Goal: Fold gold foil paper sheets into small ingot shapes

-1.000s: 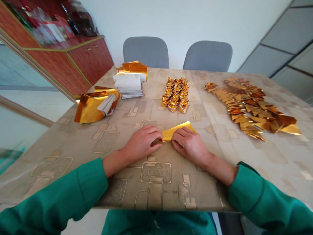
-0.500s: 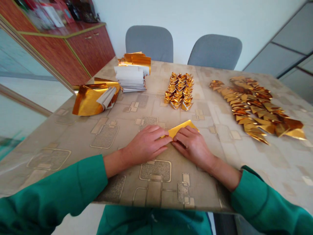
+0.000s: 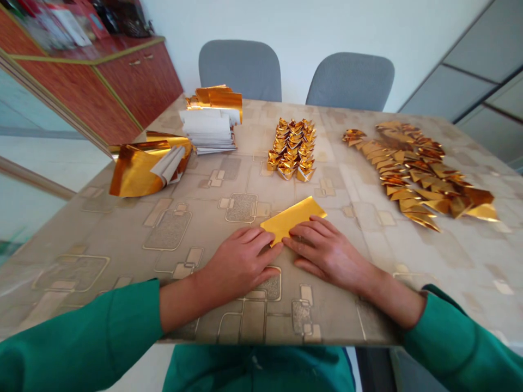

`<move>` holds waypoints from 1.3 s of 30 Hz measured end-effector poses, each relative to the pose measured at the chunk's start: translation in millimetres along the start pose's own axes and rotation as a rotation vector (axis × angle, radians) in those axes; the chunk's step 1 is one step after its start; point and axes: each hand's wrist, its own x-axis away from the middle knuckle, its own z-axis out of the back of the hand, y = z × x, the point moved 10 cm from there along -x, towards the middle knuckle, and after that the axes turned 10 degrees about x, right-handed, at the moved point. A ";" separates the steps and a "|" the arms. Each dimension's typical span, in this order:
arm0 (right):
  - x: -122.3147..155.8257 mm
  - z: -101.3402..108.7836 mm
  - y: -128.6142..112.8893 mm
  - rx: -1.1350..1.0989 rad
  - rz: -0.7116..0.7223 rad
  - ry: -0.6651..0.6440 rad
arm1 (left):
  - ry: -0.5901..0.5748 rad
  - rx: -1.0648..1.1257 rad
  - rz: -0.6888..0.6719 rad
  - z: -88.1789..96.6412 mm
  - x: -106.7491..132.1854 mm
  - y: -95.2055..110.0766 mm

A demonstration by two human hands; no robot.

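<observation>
A folded gold foil sheet [image 3: 293, 218] lies flat on the patterned table [image 3: 171, 234] just beyond my fingertips. My left hand [image 3: 241, 264] rests palm down, fingers stretched out, its tips touching the sheet's near left edge. My right hand [image 3: 327, 251] lies flat too, fingers extended and pressing the sheet's near right edge. Neither hand grips anything.
A cluster of folded gold ingots [image 3: 292, 149] sits at mid-table. Several folded gold triangles [image 3: 417, 174] spread along the right. A stack of gold-and-white sheets [image 3: 212, 122] and a curled gold sheet bundle [image 3: 147, 166] lie at left. Two grey chairs [image 3: 294, 76] stand behind; a red cabinet [image 3: 106, 81] at far left.
Both hands have flattened and slid back toward me, uncovering more of the gold sheet, which now lies flat. The camera view shifted slightly.
</observation>
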 end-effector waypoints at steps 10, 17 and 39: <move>37.6 12.2 54.9 0.105 -0.211 0.079 | 0.121 -0.002 -0.078 10.2 19.7 4.8; 35.2 14.7 58.1 0.131 -0.258 0.081 | 0.094 -0.030 -0.155 11.4 27.7 5.0; -46.6 -1.7 -9.6 0.142 -0.007 0.109 | 0.119 0.263 0.060 23.1 -10.7 -42.3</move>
